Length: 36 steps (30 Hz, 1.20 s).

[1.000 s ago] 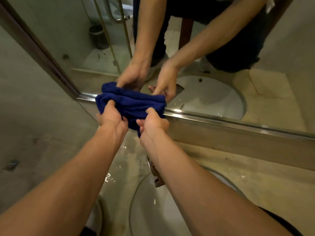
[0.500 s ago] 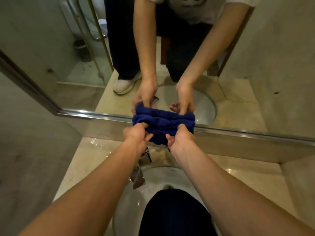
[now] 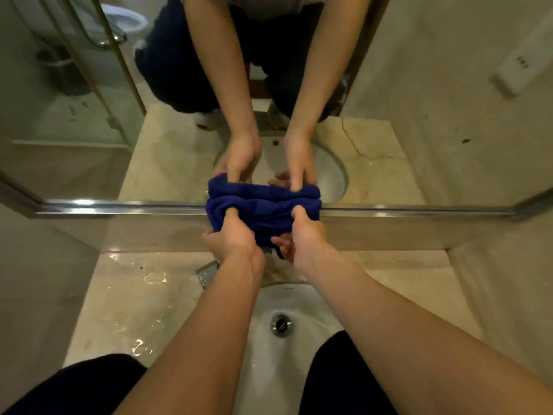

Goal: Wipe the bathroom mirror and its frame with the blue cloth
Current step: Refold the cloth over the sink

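The blue cloth (image 3: 263,212) is bunched against the metal bottom frame (image 3: 119,206) of the mirror (image 3: 419,100), above the middle of the sink. My left hand (image 3: 232,238) grips the cloth's left part, thumb pressed into it. My right hand (image 3: 302,235) grips its right part the same way. The mirror shows both hands and the cloth doubled just above the frame. The cloth hides the stretch of frame behind it.
A white sink (image 3: 284,322) with a metal drain lies below my arms, set in a wet beige marble counter (image 3: 134,298). A chrome tap (image 3: 206,272) shows under my left forearm. Tiled walls close in on both sides. My dark-clothed knees are at the bottom edge.
Both hands have slid the cloth rightward along the bottom frame, from near the left corner to the middle above the sink. The camera has turned to follow.
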Tool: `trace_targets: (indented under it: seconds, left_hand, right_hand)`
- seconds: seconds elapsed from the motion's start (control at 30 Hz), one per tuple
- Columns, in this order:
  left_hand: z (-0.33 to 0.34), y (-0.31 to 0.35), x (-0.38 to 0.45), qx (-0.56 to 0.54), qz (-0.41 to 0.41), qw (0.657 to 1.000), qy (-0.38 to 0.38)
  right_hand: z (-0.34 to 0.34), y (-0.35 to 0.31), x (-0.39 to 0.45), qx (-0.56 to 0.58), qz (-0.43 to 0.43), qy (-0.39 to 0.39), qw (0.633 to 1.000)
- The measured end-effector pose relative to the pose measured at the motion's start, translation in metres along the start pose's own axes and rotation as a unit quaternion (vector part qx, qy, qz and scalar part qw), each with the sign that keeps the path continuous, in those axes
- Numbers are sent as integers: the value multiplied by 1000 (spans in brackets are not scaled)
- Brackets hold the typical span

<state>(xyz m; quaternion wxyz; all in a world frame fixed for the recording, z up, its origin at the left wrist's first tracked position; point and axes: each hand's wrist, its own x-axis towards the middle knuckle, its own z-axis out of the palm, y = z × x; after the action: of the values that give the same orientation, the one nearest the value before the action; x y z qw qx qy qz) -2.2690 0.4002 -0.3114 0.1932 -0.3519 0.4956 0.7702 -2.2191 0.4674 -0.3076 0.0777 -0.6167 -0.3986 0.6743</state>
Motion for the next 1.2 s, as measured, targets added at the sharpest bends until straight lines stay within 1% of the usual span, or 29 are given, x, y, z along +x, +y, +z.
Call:
trace_targets:
  seconds: [0.07,0.13,0.2,0.3,0.4,0.5,0.57,0.67,0.8,0.93,0.97,1.07,1.2]
  left_hand:
    - [1,0,-2,-14,0,1000,-15]
    - [-1,-1,-1,-14,-13,999,-39]
    - [-1,-2,1,-9,-24,998,-51]
    - [3,-10,3,-2,-21,999,-39]
    - [11,-26,-3,30,-41,998,-40]
    - [24,-43,-20,52,-74,993,-71]
    - [33,-54,-26,70,-79,991,-88]
    - [38,-67,-30,94,-66,989,-88]
    - [40,-81,-36,70,-91,986,-122]
    - [55,-101,-45,56,-78,987,-128]
    - [59,-108,-49,56,-81,987,-128]
    - [76,-130,-67,55,-103,982,-147]
    - [94,-151,-89,65,-86,983,-148]
  right_hand:
    - [-12,-10,-3,-82,9,-30,996]
    - [-23,-22,-8,-167,14,-47,985]
    - [-28,-28,-10,-191,12,-40,981]
    - [-25,-27,-14,-191,9,-15,982]
    - [-32,-25,-15,-152,-7,20,988]
    - [-57,-29,-10,-104,-33,71,992]
    - [-73,-30,-4,-88,-44,86,991]
    - [-87,-29,6,-68,-51,83,993]
    - [-108,-34,19,-37,-49,87,994]
    - [-137,-40,37,-38,-56,79,995]
    - [-145,-40,41,-23,-61,86,994]
    - [-169,-43,50,72,-67,110,989]
    - [-194,-50,64,90,-68,120,986]
